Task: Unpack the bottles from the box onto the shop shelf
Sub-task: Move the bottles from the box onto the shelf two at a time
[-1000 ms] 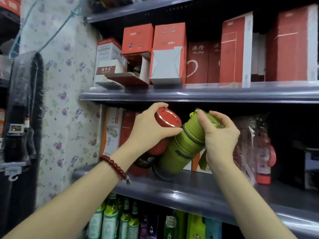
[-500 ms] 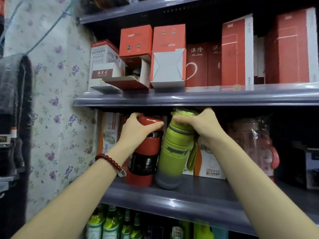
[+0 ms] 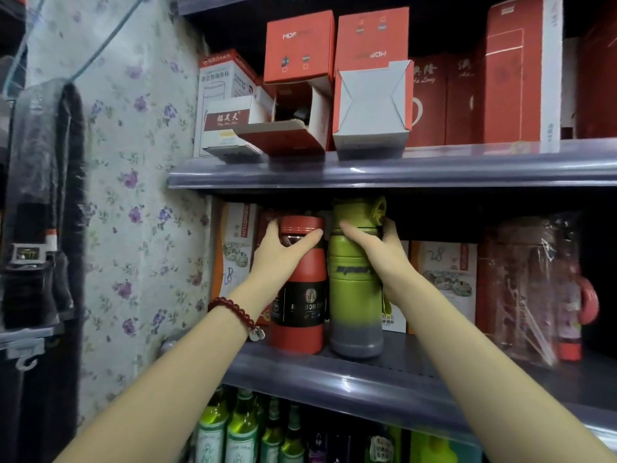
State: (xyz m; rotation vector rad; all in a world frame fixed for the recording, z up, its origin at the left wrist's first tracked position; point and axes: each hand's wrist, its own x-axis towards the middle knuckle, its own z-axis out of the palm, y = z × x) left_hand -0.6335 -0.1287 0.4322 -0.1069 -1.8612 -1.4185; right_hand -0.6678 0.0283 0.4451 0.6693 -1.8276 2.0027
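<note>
"MDF" on 2 red boxes [image 3: 299, 48] above; "28" on carton [image 3: 442, 262].

Both bare forearms reaching up and forward, roughly parallel, 2 hands level with each other. Left hand [image 3: 278, 253] curled, thumb stretched right and fingers wrapped behind, beaded bracelet [image 3: 237, 312] on the wrist. Right hand [image 3: 375, 247] likewise closed, thumb pointing left, fingers bent around the far side.

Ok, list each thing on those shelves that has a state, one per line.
red bottle: upright on shelf, capped, left hand gripping it
green bottle: upright on shelf, lid closed, right hand gripping it
orange box: on its side, flap open
wrapped bottle: upright, in plastic
</note>
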